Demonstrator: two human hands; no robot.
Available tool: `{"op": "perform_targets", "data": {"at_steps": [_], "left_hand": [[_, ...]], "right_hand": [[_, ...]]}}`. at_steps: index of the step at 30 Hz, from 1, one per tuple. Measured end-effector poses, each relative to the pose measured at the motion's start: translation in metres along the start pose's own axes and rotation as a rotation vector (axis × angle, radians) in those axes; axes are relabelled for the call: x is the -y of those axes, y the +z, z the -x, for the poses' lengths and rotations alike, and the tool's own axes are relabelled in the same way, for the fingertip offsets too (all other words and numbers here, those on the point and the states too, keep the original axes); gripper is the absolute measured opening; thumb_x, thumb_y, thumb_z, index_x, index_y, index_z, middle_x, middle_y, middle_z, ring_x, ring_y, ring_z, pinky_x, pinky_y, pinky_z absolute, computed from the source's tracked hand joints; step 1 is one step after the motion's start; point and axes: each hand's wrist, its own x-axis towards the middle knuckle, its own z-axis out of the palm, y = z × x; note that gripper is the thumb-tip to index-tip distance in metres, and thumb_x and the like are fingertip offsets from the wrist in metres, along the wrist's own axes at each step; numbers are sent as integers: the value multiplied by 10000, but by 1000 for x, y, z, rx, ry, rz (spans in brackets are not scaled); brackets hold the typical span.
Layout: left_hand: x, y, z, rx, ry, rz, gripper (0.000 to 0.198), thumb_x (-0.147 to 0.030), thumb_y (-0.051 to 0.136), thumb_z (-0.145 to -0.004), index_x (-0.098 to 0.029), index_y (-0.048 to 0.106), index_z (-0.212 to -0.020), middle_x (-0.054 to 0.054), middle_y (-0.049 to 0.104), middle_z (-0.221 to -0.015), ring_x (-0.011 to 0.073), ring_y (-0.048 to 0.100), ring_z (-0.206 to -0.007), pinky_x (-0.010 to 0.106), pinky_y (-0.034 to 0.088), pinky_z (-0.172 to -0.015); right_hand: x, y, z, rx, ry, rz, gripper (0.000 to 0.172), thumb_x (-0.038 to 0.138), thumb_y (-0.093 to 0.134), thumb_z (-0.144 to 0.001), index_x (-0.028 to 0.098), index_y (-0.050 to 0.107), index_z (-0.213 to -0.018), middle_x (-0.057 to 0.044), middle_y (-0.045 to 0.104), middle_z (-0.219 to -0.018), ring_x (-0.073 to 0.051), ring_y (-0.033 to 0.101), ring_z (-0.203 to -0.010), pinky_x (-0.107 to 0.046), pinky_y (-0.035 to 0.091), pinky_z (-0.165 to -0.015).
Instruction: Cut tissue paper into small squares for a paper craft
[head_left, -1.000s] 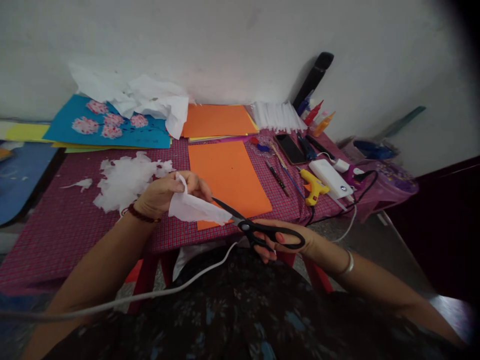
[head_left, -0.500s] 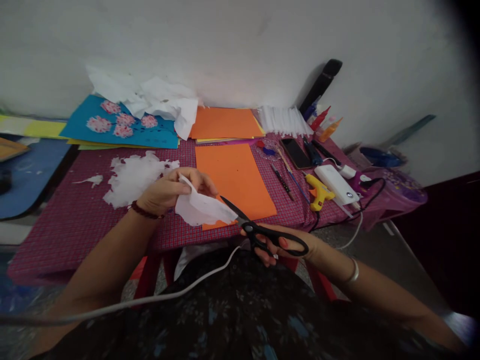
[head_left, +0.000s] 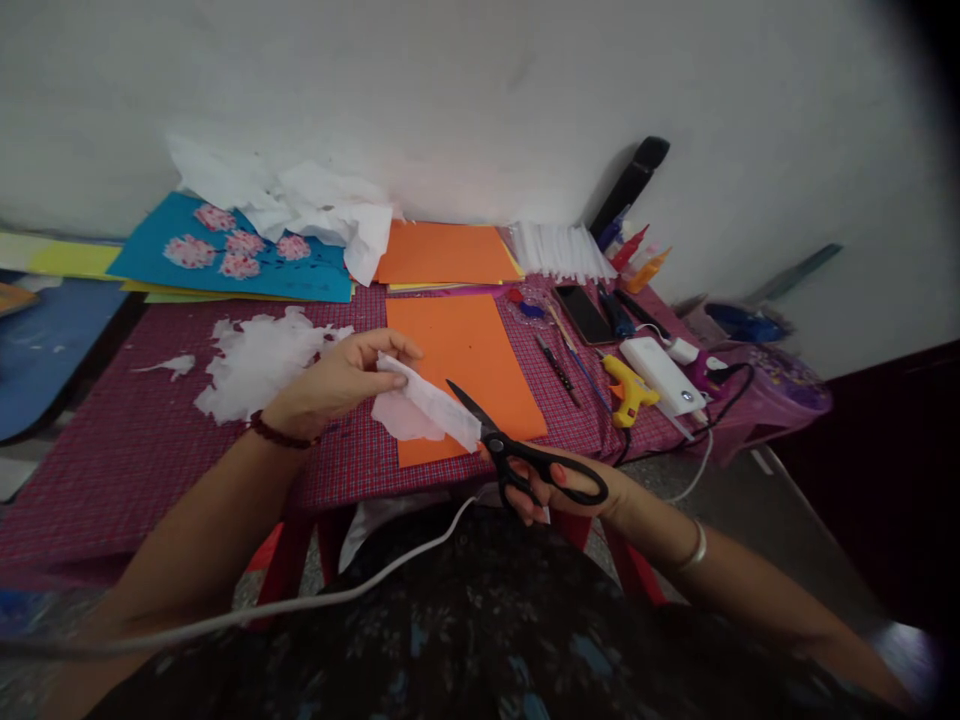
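Note:
My left hand (head_left: 337, 382) pinches a folded piece of white tissue paper (head_left: 424, 405) above the front edge of the table. My right hand (head_left: 559, 490) grips the handles of black scissors (head_left: 525, 455), whose blades point up and left and meet the right end of the tissue. Under both lies an orange sheet (head_left: 461, 365) on the red checked tablecloth (head_left: 135, 450).
White tissue scraps (head_left: 259, 360) lie to the left. At the back are a blue card with pink flowers (head_left: 232, 262), crumpled white paper (head_left: 315, 205) and another orange sheet (head_left: 442, 252). On the right lie a phone (head_left: 583, 313), yellow glue gun (head_left: 628, 388), power bank (head_left: 660, 362) and pens.
My left hand has turned the tissue so it now lies as a narrower folded strip, and the scissor blades have closed in on its right end.

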Motion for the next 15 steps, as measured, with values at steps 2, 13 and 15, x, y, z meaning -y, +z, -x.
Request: {"op": "perform_targets", "data": {"at_steps": [2,13,15], "left_hand": [[1,1,0,25,12,-3,280,-163,770,-712,-174,693,-981,-5,645,-782,71,541,-584,163,400,-508],[0,3,1,22,202,84,206,-256,851,-727,-187,709,-859,23,685,-746,135,622,-688,234,477,-621],[0,0,0,25,210,70,198,-252,858,-717,-197,717,-846,24,689,-749,140,627,-695,240,482,-628]], "right_hand": [[-2,-2,1,2,11,-20,567,691,568,-918,173,554,-1149,3,536,-825,-103,498,-642,-247,495,-647],[13,8,-7,25,13,78,657,687,568,-920,163,516,-1314,15,515,-795,-104,485,-616,-237,467,-607],[14,8,-7,31,12,89,586,668,562,-933,175,538,-1250,13,514,-797,-108,489,-620,-244,471,-611]]}}
